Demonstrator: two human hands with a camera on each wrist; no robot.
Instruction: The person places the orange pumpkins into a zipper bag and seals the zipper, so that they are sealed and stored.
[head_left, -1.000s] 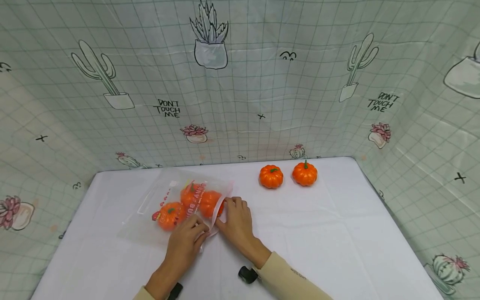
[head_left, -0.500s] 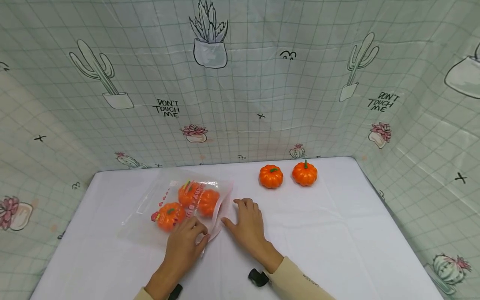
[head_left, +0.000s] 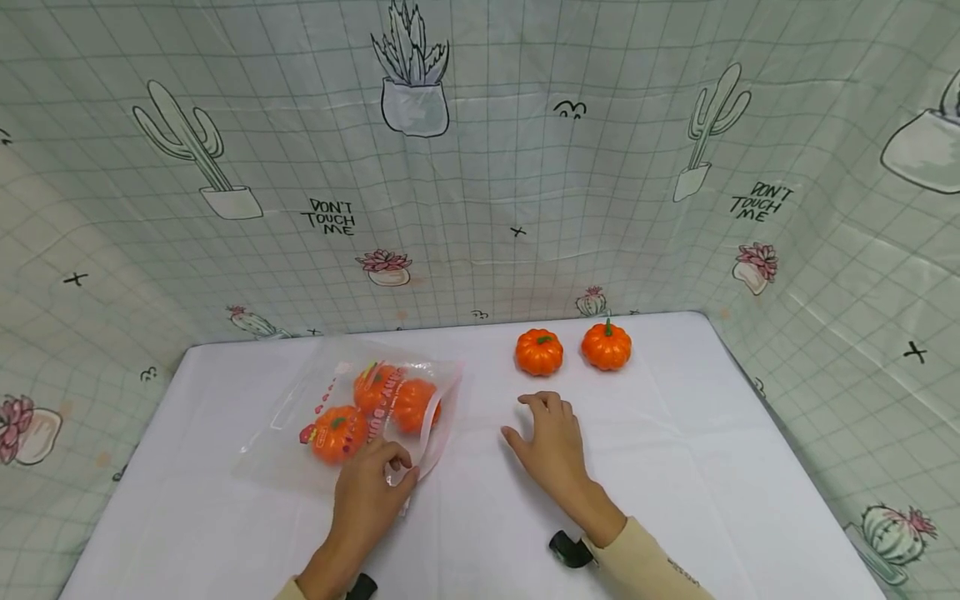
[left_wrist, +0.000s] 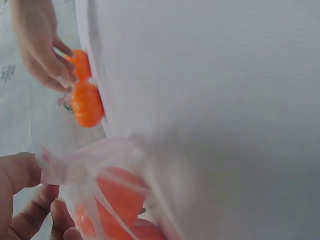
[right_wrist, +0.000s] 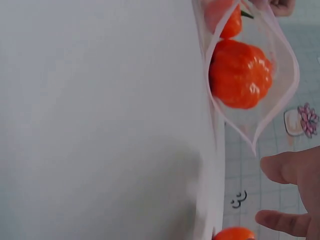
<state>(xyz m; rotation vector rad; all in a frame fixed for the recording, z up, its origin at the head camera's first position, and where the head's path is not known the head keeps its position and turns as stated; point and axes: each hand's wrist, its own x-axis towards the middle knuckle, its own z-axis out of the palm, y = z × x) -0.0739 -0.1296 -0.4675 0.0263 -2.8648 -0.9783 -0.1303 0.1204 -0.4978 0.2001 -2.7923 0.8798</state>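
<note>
Your left-hand fingers are closed together on the rim of the clear zip bag (head_left: 281, 417), your left hand (head_left: 369, 492) at its near side; your right hand (head_left: 553, 442) sits to the bag's right, thumb and fingers apart with nothing between them. Inside the bag lie three orange mini pumpkins (head_left: 339, 435). Well right of the bag stand two loose pumpkins, one nearer (head_left: 538, 352), one farther (head_left: 606, 345). Under the bag spreads a white tablecloth (head_left: 690, 492); behind it hangs a cactus-print backdrop (head_left: 480, 175).
</note>
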